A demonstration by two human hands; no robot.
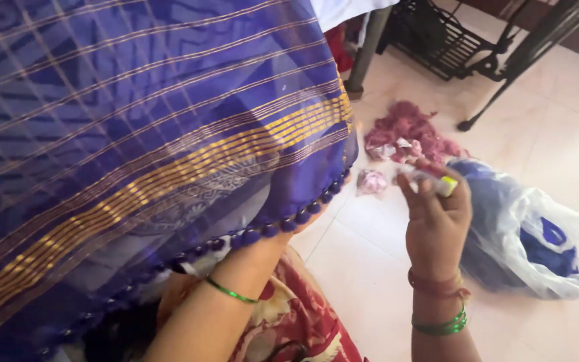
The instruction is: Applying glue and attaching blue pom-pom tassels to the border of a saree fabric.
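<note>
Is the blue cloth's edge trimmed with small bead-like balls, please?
Yes, a row of small blue balls hangs along the blue cloth's lower edge.

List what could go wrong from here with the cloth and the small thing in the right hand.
1. The purple cloth drapes over the left hand, hiding it, so its beaded edge might snag.
2. The right hand pinches a small object by the fingers; it could drop among the pink scraps.
</note>
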